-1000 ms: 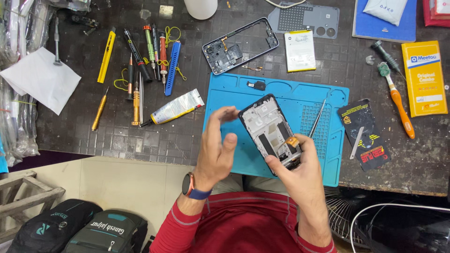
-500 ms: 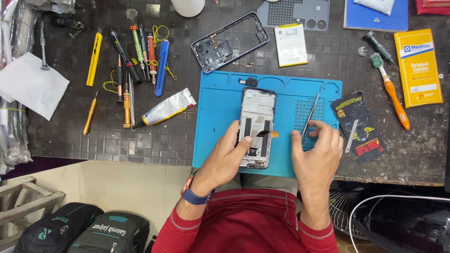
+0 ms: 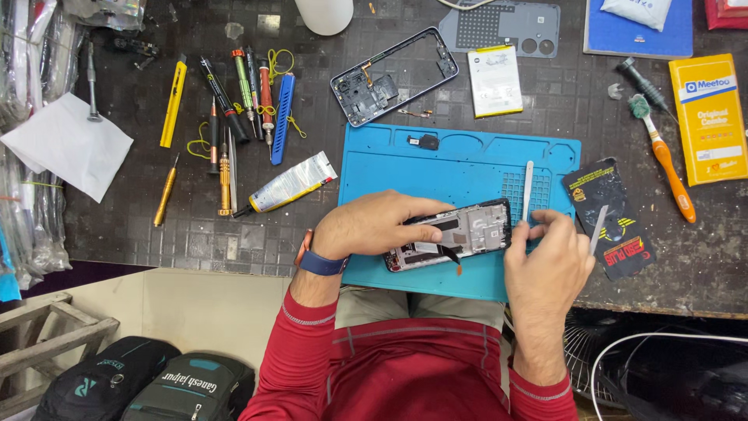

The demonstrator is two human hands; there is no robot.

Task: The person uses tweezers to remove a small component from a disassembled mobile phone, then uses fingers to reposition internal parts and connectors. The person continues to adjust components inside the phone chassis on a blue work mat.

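Seen from above, a person in a red long-sleeved top sits at a dark tiled surface (image 3: pixel 195 234) strewn with repair tools. In the lower middle of the frame, an opened phone frame (image 3: pixel 452 234) lies flat and sideways on a blue work mat (image 3: pixel 467 168), its inner parts facing up, which keeps them reachable. The left hand (image 3: pixel 374 226) lies over the frame's left end, fingers curled and pressing it down, apparently to steady it. The right hand (image 3: pixel 545 261) sits at the frame's right end, thumb and forefinger pinched together near a thin metal pry tool (image 3: pixel 527 191) that lies upright on the mat; whether they grip anything cannot be told.

Above the mat, a second empty phone frame (image 3: pixel 393 76) lies tilted, beside a white rectangular battery (image 3: pixel 495 80) and a grey back cover (image 3: pixel 499 23). At the right edge sits a yellow rectangular box (image 3: pixel 709 117) with a blue-and-white label. Just right of the mat lies a black foil packet (image 3: pixel 608 214) with red and yellow print. Left of the mat rests a silver glue tube (image 3: pixel 288 183), with screwdrivers (image 3: pixel 222 168) lined up in the upper left.
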